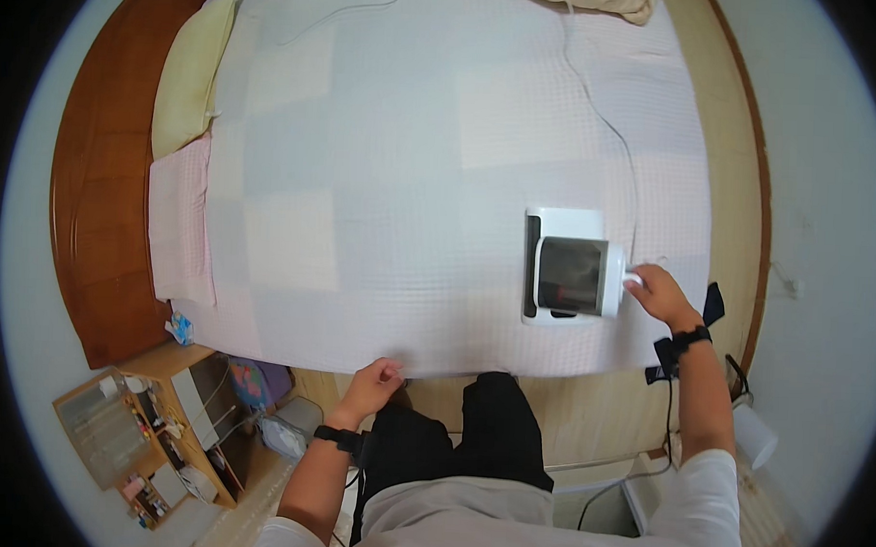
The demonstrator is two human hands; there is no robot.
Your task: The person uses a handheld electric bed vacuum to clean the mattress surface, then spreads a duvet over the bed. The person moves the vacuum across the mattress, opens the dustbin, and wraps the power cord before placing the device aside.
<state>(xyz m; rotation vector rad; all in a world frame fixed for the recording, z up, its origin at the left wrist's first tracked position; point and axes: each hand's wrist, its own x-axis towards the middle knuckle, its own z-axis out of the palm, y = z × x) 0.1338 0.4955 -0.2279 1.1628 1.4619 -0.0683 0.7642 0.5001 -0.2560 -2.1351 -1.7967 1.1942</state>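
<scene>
On the right part of the bed (pixel 391 233) rests a white handheld bed vacuum cleaner (pixel 573 218) with a dark see-through dust cup (pixel 573 275). My right hand (pixel 661 294) is closed round the white handle at its right end. A thin white cord (pixel 614 128) runs from near the vacuum up toward the far edge. Well away from the vacuum, my left hand (pixel 372 386) hovers by the near edge of the bed. Its fingers are loosely curled, and I see nothing in them.
A yellow pillow (pixel 191 82) and a pink one (pixel 182 224) lie along the wooden headboard (pixel 113 180) at left. A beige cushion (pixel 607 0) is at the far edge. Shelves (pixel 188 390) stand near left, and a white wall (pixel 821 219) is at right.
</scene>
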